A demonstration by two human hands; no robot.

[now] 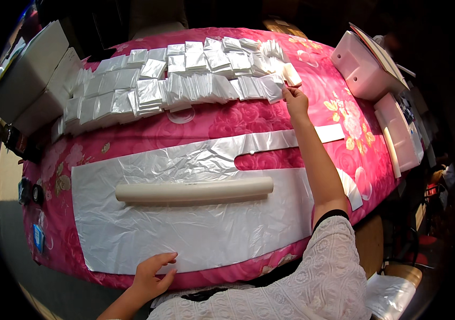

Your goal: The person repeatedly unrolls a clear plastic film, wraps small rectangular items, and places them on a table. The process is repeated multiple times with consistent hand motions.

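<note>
A white vest-style plastic bag lies flat across the near half of the table, its two handles pointing right. A long off-white tube rests across it. My left hand is over the bag's near edge, thumb and fingers apart, holding nothing. My right hand reaches to the far side, where thumb and fingertips pinch a small folded white plastic packet at the right end of the front row. Several rows of folded plastic packets stretch along the far side, some stacked, some leaning.
A pink floral cloth covers the table. White foam boxes stand at the left end and right end. Small dark round items and a blue packet lie at the left edge. A stool with clear plastic stands lower right.
</note>
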